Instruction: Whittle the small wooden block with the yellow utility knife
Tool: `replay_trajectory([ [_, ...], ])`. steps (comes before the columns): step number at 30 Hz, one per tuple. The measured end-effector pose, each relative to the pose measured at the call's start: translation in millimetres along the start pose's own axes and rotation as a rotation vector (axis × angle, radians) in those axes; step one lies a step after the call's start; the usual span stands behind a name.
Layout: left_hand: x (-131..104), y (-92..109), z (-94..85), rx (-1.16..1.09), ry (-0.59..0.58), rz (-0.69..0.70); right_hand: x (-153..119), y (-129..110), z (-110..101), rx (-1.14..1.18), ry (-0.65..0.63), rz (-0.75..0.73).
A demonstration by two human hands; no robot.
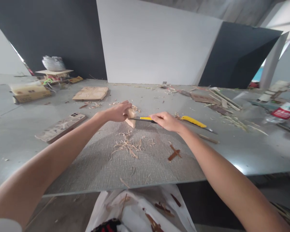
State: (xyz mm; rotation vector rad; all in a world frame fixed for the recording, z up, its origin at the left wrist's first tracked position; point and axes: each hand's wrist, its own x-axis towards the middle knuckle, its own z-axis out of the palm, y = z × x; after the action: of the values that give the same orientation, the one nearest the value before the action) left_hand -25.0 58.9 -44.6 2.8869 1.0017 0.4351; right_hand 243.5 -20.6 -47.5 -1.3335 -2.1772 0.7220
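On the table (pixel 232 151), a patterned phone (pixel 61 127) lies by the left forearm. The left hand's (pixel 120 111) fingers grip a pale wood block (pixel 130 118) above the table's middle, beyond the curled shavings (pixel 129 146). The right hand (pixel 165 120) closes its fingers round a black-and-yellow knife (pixel 146 119), blade against the block. Right of that lies a yellow cutter (pixel 194 121).
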Motion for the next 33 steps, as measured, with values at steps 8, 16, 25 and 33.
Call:
replay_trajectory([
  [8, 1, 12, -0.1, -0.092, -0.010, 0.017, -10, -10, -15, 0.490, -0.208, 0.053],
  [16, 1, 14, -1.3, -0.036, -0.035, 0.030, -11, -9, -19, 0.452, -0.294, 0.079],
  [25, 2, 11, -1.3, -0.004, -0.016, 0.010, -5, 1, -17, 0.316, -0.219, 0.032],
  [33, 1, 8, 0.4, -0.001, -0.016, 0.017, -1, 6, -12, 0.086, -0.149, 0.009],
])
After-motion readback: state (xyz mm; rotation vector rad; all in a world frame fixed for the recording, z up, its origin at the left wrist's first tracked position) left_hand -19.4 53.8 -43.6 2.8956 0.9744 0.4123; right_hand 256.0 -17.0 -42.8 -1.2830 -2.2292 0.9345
